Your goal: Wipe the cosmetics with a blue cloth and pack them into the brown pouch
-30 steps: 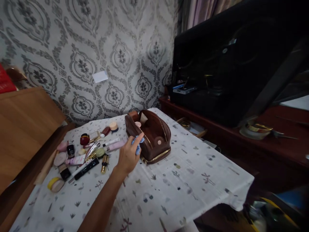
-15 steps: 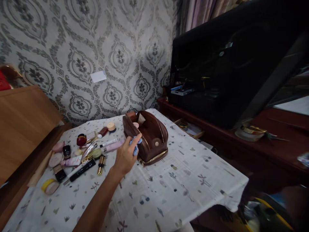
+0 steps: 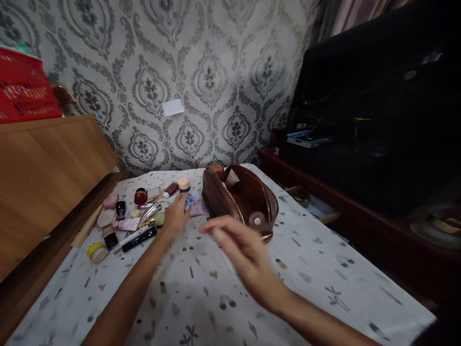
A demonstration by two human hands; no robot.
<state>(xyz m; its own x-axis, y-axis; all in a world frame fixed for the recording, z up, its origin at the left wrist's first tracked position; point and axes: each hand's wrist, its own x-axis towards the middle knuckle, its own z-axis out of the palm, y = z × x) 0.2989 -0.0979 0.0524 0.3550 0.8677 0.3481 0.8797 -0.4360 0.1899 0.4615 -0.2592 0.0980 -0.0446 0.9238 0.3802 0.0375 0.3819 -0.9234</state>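
My left hand [image 3: 175,217] is closed around a crumpled blue cloth [image 3: 190,201], beside the spread of cosmetics; motion blurs its fingers. My right hand [image 3: 247,259] hangs over the table in front of the bag, fingers stretched to the left and apart, with nothing seen in it. The brown cosmetic bag [image 3: 220,197] stands unzipped, its flap down and a pale item [image 3: 232,178] inside. Left of my left hand lie a black tube [image 3: 139,239], a pink-and-white tube [image 3: 126,224], a yellow-rimmed jar [image 3: 97,252] and a dark red jar [image 3: 140,196].
A patterned white cloth [image 3: 201,307] covers the table. A wooden cabinet [image 3: 50,178] with a red basket [image 3: 29,89] borders the left side. At right, a large black screen [image 3: 363,105] stands on a dark red desk [image 3: 360,206], with an open drawer [image 3: 329,217] below.
My right hand has come into view from the lower right. My left hand has moved away from the bag toward the cosmetics, still with the blue cloth. The view has turned left.
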